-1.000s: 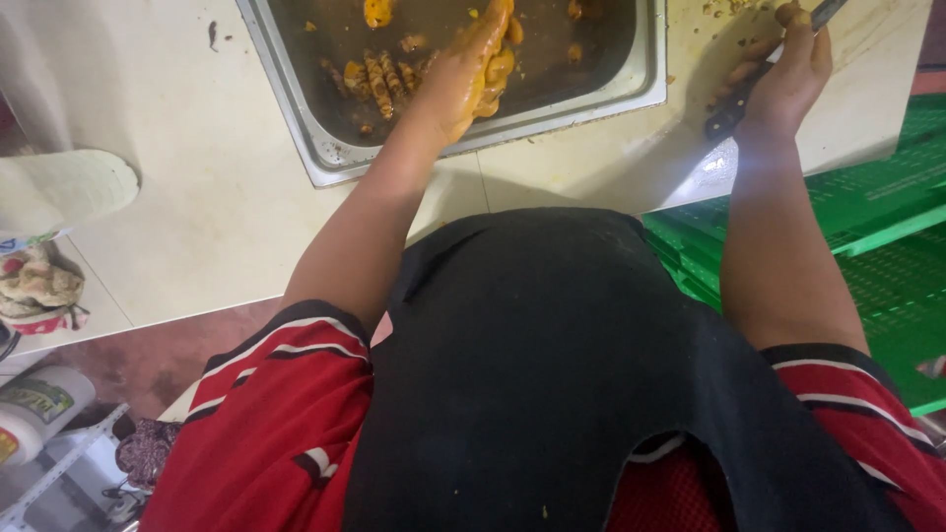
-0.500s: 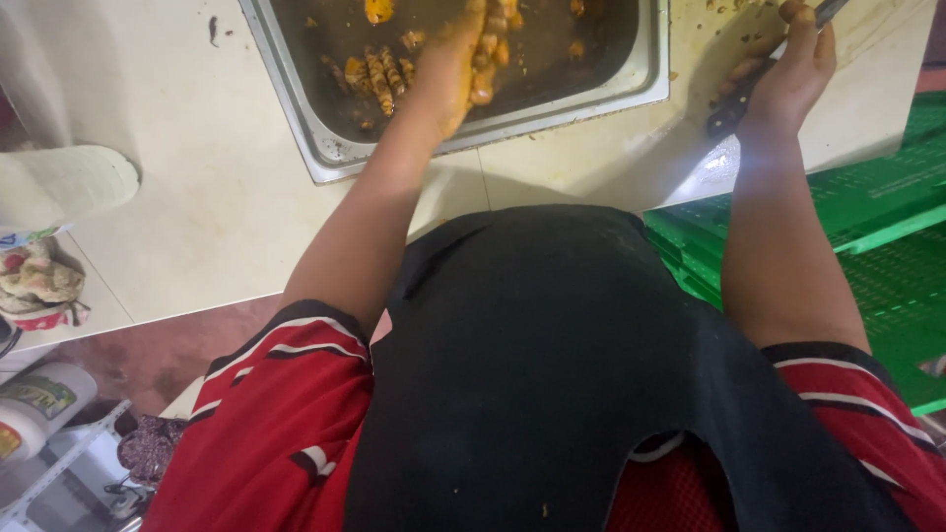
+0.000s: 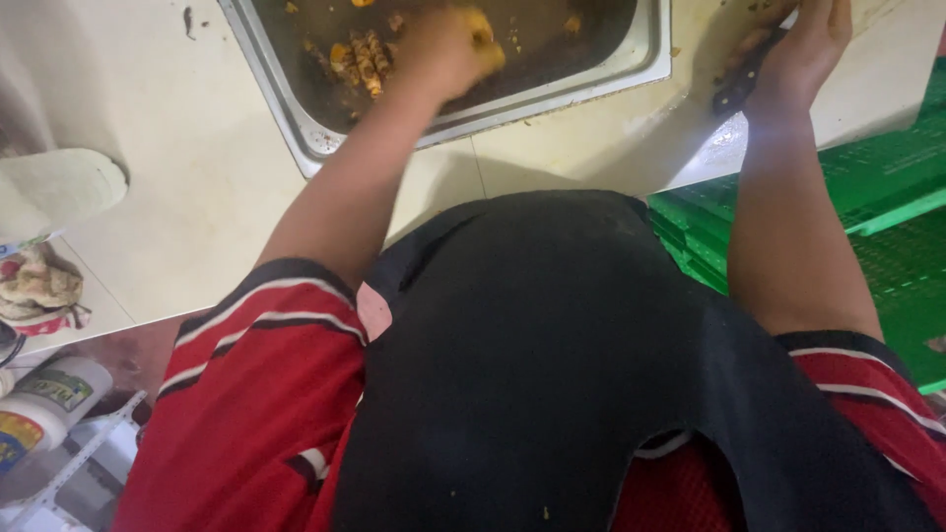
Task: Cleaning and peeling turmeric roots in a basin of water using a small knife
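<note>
Head view: left hand (image 3: 448, 44) clutches yellow food (image 3: 483, 30) in the tray (image 3: 296, 99); right hand (image 3: 803, 44) grips a knife (image 3: 741, 84).

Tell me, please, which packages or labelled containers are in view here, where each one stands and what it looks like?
White tub: lower left, below the counter edge, lying on its side, round, with a green and white label.
Second container: just below it at the left edge, partly cut off, white with a yellow, red and blue label.
No signs or screens are in view.
</note>
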